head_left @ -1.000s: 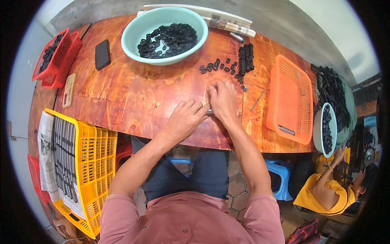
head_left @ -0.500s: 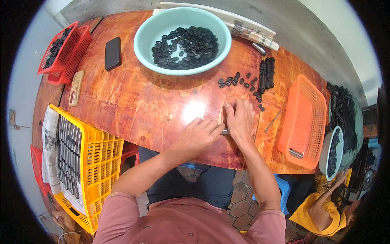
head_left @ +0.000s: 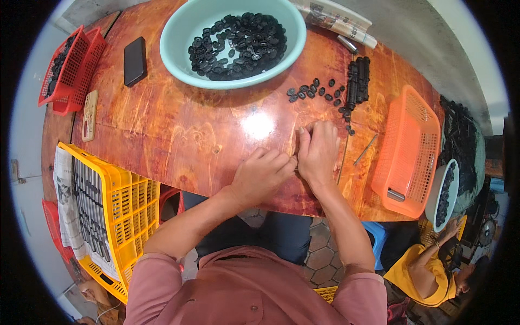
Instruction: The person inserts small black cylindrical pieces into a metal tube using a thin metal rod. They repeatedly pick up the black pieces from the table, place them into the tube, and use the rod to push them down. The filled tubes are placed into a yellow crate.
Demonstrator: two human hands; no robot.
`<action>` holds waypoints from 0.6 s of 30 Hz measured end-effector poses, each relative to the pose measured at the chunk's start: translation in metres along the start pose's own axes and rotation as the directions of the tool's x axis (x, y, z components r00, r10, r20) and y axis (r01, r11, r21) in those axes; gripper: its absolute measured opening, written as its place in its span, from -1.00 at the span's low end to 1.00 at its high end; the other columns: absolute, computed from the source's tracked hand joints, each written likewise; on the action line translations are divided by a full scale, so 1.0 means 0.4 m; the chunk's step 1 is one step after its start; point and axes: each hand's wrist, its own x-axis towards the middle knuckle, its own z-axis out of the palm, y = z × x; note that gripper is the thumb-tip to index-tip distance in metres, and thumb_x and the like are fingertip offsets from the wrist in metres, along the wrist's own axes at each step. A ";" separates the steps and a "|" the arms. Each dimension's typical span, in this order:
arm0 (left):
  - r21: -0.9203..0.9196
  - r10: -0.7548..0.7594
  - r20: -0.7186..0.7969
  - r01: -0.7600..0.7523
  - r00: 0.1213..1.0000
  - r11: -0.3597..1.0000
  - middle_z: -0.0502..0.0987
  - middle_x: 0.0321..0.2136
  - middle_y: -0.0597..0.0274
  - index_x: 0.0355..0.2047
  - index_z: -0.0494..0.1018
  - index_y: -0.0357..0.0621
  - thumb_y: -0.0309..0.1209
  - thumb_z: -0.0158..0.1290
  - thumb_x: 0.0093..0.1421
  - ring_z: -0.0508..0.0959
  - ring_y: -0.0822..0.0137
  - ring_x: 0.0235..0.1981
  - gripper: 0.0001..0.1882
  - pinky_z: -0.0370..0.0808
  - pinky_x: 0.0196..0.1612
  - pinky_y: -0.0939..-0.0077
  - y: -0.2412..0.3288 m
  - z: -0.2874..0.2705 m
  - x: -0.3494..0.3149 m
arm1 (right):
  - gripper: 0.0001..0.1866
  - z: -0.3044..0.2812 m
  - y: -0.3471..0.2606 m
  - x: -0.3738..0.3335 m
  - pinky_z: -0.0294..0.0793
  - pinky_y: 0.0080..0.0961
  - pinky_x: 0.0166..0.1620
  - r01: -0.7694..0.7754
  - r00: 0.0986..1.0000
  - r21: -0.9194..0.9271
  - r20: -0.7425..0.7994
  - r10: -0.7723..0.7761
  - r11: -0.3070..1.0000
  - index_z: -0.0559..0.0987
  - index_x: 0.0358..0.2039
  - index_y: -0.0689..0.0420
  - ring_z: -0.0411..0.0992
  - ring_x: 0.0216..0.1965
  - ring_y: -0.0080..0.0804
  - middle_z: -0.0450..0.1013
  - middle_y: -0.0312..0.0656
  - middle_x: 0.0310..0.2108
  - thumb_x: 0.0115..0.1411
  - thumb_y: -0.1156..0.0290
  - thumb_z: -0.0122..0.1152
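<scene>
Both hands meet at the near edge of the table [head_left: 179,135], a little right of its middle. The left hand [head_left: 261,176] is curled, its fingertips pressed against the inner side of the right hand [head_left: 318,153], which lies flatter with fingers together and pointing to the far side. Something small seems to be worked between them, but the fingers hide it; I cannot tell what is pinched, or whether either hand truly grips anything.

The loose black parts [head_left: 317,92] lie straight beyond the right hand, toward the far side, so the right hand is the nearer one. Just right of them is a black stack [head_left: 357,81], its long axis running near to far. A thin metal rod [head_left: 365,149] lies slanted just right of the right hand.

Far centre stands a pale green bowl [head_left: 181,51] full of the same black parts. A black phone [head_left: 135,60] lies left of it, and a red basket [head_left: 67,70] sits at the far left corner. An orange basket [head_left: 403,146] rests at the right end. A yellow crate [head_left: 127,200], lined with printed paper, stands below the table's near left. Rolled printed paper [head_left: 336,21] lies at the far edge.
</scene>
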 end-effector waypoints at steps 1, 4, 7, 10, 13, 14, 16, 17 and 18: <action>0.008 0.006 -0.014 -0.006 1.000 1.000 0.41 -0.40 0.30 -0.13 0.52 -0.13 -0.32 0.09 0.08 0.48 0.31 -0.30 -0.66 0.40 -0.24 0.42 0.002 -0.003 0.001 | -0.82 -0.001 -0.002 0.001 0.21 -0.13 -0.15 0.010 1.000 -0.013 -0.016 -0.010 1.000 0.43 -0.34 0.15 0.31 -0.21 -0.04 0.34 -0.05 -0.33 0.24 0.31 0.16; 0.013 0.022 -0.045 -0.022 0.999 1.000 0.42 -0.40 0.28 -0.12 0.54 -0.09 -0.25 0.20 0.08 0.47 0.28 -0.31 -0.65 0.41 -0.24 0.40 -0.005 0.006 0.006 | -0.80 -0.010 -0.007 0.006 0.21 -0.13 -0.15 0.010 0.999 -0.042 -0.039 -0.012 0.999 0.42 -0.35 0.15 0.31 -0.21 -0.04 0.34 -0.06 -0.33 0.24 0.29 0.15; -0.022 0.037 -0.064 -0.039 0.997 0.999 0.43 -0.39 0.27 -0.14 0.53 -0.10 -0.27 0.23 0.07 0.48 0.25 -0.30 -0.66 0.41 -0.23 0.38 -0.010 -0.002 0.013 | -0.79 -0.007 -0.009 0.000 0.21 -0.13 -0.16 -0.007 0.999 -0.067 -0.044 0.004 0.998 0.43 -0.36 0.14 0.32 -0.21 -0.05 0.34 -0.06 -0.33 0.24 0.27 0.15; -0.051 0.050 -0.060 -0.053 0.997 0.997 0.42 -0.40 0.26 -0.16 0.53 -0.11 -0.28 0.23 0.08 0.47 0.24 -0.31 -0.67 0.40 -0.23 0.36 -0.013 -0.007 0.014 | -0.77 -0.004 -0.007 -0.001 0.21 -0.12 -0.16 -0.012 0.999 -0.079 -0.042 0.009 0.997 0.43 -0.36 0.14 0.31 -0.20 -0.03 0.34 -0.05 -0.32 0.24 0.24 0.14; -0.050 0.054 -0.024 -0.055 0.998 0.997 0.41 -0.41 0.25 -0.18 0.53 -0.10 -0.27 0.22 0.10 0.47 0.23 -0.32 -0.70 0.39 -0.23 0.35 -0.010 -0.009 0.014 | -0.78 -0.004 -0.004 -0.010 0.21 -0.10 -0.15 -0.050 0.998 -0.062 -0.033 0.048 0.997 0.43 -0.36 0.15 0.31 -0.20 -0.02 0.34 -0.03 -0.30 0.23 0.25 0.13; -0.041 0.060 -0.033 -0.061 0.998 0.997 0.41 -0.42 0.25 -0.18 0.52 -0.10 -0.27 0.21 0.11 0.47 0.23 -0.32 -0.70 0.39 -0.23 0.35 -0.012 -0.001 0.015 | -0.78 0.003 0.001 -0.010 0.21 -0.10 -0.15 -0.058 0.998 -0.052 -0.042 0.056 0.997 0.43 -0.35 0.15 0.31 -0.20 -0.02 0.34 -0.02 -0.30 0.23 0.25 0.13; -0.026 0.064 -0.039 -0.065 0.997 0.998 0.41 -0.42 0.26 -0.18 0.52 -0.11 -0.27 0.21 0.11 0.47 0.24 -0.31 -0.70 0.39 -0.24 0.35 -0.012 0.000 0.015 | -0.78 0.010 0.006 -0.011 0.21 -0.09 -0.14 -0.062 0.997 -0.043 -0.055 0.060 0.997 0.43 -0.35 0.15 0.31 -0.19 -0.02 0.34 -0.02 -0.29 0.24 0.25 0.13; -0.020 0.063 -0.037 -0.064 0.997 0.998 0.42 -0.41 0.27 -0.18 0.51 -0.12 -0.28 0.21 0.10 0.47 0.25 -0.31 -0.70 0.40 -0.24 0.36 -0.009 -0.007 0.017 | -0.78 0.012 0.008 -0.011 0.22 -0.08 -0.13 -0.059 0.997 -0.045 -0.059 0.056 0.997 0.44 -0.35 0.16 0.32 -0.19 -0.01 0.35 -0.01 -0.29 0.24 0.25 0.13; -0.013 0.062 -0.034 -0.062 0.998 0.998 0.42 -0.40 0.28 -0.18 0.50 -0.13 -0.29 0.20 0.09 0.48 0.26 -0.30 -0.69 0.40 -0.25 0.36 -0.003 -0.012 0.015 | -0.78 0.015 0.009 -0.016 0.22 -0.08 -0.13 -0.055 0.997 -0.046 -0.064 0.052 0.997 0.44 -0.35 0.16 0.32 -0.18 -0.01 0.35 -0.01 -0.29 0.25 0.25 0.13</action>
